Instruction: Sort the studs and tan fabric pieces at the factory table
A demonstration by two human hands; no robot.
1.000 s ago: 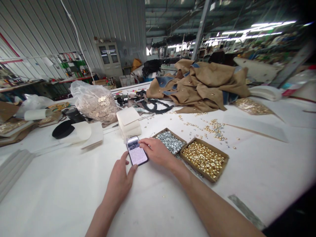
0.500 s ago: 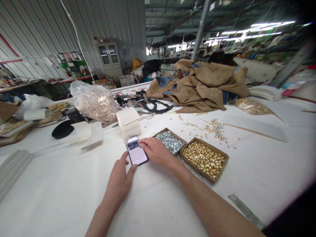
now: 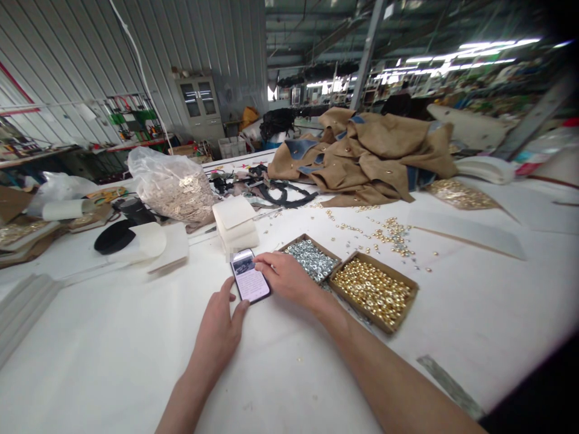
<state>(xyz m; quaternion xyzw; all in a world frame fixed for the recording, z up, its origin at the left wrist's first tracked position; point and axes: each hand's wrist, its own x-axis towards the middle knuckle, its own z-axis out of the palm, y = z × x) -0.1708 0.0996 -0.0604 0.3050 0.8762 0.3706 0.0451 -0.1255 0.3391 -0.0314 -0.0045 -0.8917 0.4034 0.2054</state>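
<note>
On the white table (image 3: 113, 361), the right hand (image 3: 287, 278) lies loosely curved with its fingertips on the smartphone (image 3: 249, 276), the left hand (image 3: 217, 334) half-curled at the phone's lower edge, neither pinching, apparently reading, just beside a cardboard tray of silver studs (image 3: 312, 260).

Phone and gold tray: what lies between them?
Head view: the right hand and a cardboard tray of silver nuts lie between the phone and gold tray.

Here's a ribbed metal wall (image 3: 90, 48) running down the left, a glass-fronted cabinet (image 3: 196, 102) against it, and a steel column (image 3: 368, 54) rising beneath bright strip lights (image 3: 461, 60) overhead!
</note>
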